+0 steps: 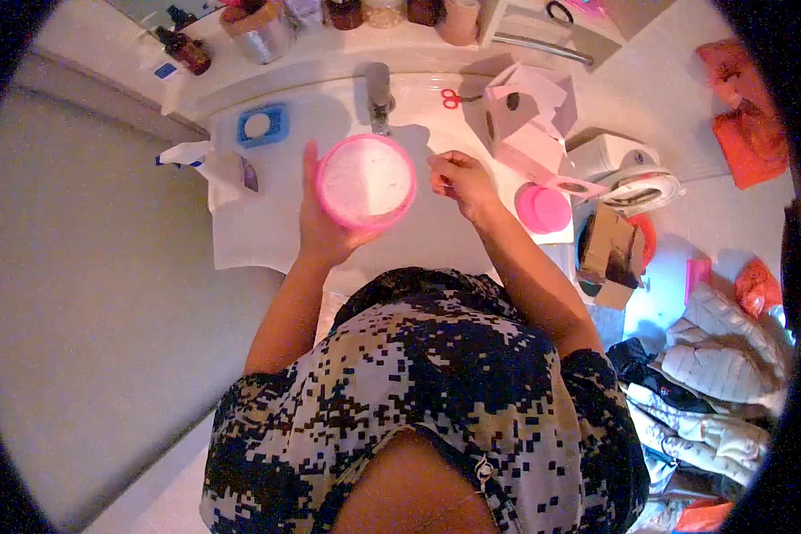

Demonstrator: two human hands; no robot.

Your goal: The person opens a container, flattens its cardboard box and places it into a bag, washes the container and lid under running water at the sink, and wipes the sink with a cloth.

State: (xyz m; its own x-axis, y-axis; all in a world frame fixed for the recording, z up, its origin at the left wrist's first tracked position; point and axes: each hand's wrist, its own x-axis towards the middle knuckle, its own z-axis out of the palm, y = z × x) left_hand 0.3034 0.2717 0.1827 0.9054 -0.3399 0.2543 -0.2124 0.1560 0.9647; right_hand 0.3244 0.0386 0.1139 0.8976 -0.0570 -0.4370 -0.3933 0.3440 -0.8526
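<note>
My left hand (323, 230) is wrapped around a round pink tub (367, 183) and holds it over the sink (267, 227). White contents fill the tub, part in light and part in shadow; whether they are powder or cream I cannot tell. Just right of the tub, apart from it, my right hand (461, 182) has its fingers curled into a pinch. Anything between those fingertips is too small to make out. A round pink lid-like piece (543, 209) lies on the counter to the right of that hand.
The faucet (379, 93) rises behind the tub. A blue soap dish (262, 125) sits at the sink's left, near a white spray bottle (187, 155). Red-handled scissors (452, 99) and an opened pink box (529, 111) are at the right. A cardboard box (610, 254) stands farther right.
</note>
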